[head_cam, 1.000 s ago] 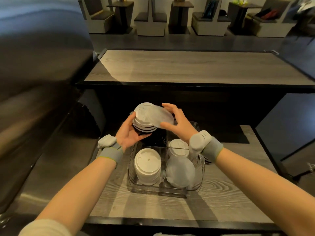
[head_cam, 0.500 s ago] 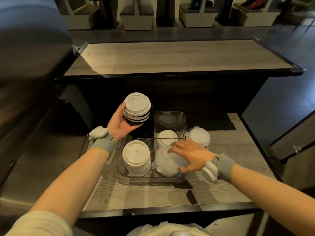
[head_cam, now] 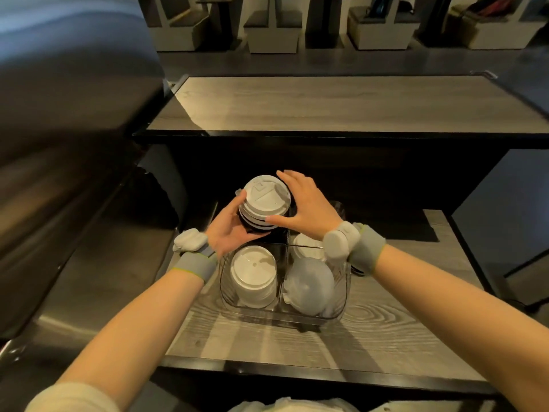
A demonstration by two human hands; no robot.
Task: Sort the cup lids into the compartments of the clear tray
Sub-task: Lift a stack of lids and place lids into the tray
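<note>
My left hand point(head_cam: 228, 226), palm up, cups lids point(head_cam: 265, 197) from below; right hand point(head_cam: 307, 205) clasps them from the right, thumb nearest me.

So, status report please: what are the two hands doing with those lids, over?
Left hand holds the stack of lids from below; right hand grips its side. Stack above the clear tray, not yet placed. Nothing blocking the tray.

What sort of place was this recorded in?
Probably a café, seen from the serving side: booth seats and small tables at the back, a long wooden counter, and cup lids stacked in a clear tray.
</note>
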